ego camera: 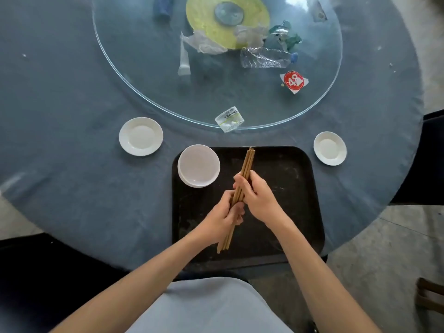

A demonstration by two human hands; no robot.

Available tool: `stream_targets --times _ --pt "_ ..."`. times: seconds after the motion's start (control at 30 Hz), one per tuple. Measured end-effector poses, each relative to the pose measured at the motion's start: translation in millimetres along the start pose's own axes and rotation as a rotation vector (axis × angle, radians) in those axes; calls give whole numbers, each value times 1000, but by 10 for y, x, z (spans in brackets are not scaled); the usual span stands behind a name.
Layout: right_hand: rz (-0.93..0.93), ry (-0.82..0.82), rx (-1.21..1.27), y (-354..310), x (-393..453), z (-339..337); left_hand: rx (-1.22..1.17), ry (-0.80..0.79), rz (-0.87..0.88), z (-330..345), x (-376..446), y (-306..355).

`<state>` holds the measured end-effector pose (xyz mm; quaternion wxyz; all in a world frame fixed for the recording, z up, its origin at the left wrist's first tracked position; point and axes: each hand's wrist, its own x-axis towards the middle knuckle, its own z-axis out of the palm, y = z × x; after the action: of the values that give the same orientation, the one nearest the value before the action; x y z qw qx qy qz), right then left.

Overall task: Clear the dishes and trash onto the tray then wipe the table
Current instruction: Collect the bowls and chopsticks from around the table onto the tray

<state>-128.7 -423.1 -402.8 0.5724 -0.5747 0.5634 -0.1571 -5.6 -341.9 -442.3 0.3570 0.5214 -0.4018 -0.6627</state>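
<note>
Both the left hand (225, 212) and right hand (257, 193) grip the chopsticks (247, 162) above the tray (288, 188); best lay them flat, right of the bowls (199, 165).

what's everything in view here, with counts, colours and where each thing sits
tray: 1, black, near table edge
bowls: stack, white, tray's far left corner
chopsticks: bundle, brown, held over tray
small plates: 2, white, on cloth left and right of tray
glass turntable: 1, clear, table centre
crushed bottle: 1, clear, on turntable
wrappers: several, white, red, green, on turntable
tablecloth: 1, grey-blue
left hand: grips chopsticks
right hand: grips chopsticks
</note>
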Motion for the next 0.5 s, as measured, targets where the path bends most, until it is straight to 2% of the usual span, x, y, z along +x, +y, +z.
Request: stream_targets --times 0.17,0.3,0.5 --pt "206 -79 -46 422 300 57 213 271 -154 285 161 -344" --pt "155 -109 -143 549 516 199 371 506 -213 393 250 -464" --pt "122 -84 -191 643 598 252 577 662 -152 396 278 -484"
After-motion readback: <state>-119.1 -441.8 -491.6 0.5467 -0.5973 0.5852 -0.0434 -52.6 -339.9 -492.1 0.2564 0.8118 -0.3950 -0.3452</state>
